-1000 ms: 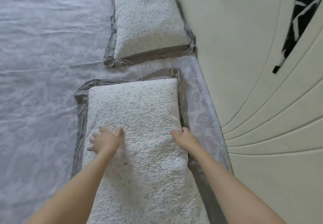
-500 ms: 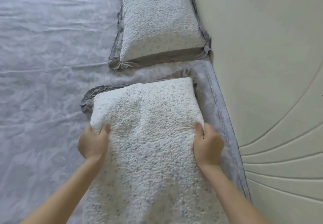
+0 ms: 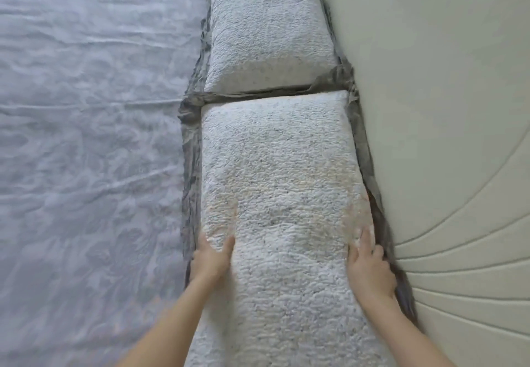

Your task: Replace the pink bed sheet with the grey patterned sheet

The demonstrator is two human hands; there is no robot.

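Note:
The grey patterned sheet (image 3: 86,166) lies spread over the bed, lightly wrinkled. A white quilted near pillow (image 3: 278,194) with a dark grey frill lies along the headboard side, its far end against a second matching pillow (image 3: 266,28). My left hand (image 3: 210,260) holds the near pillow's left edge, thumb on top and fingers down the side. My right hand (image 3: 370,266) presses on the pillow's right edge with fingers stretched forward, beside the frill. No pink sheet is in view.
A cream padded headboard (image 3: 444,108) with curved seams runs along the right, tight against both pillows. The sheet fills the whole left half of the view.
The near pillow has been pushed forward until it meets the far pillow and sits against the headboard. My right hand's fingers went from gripping to lying straight.

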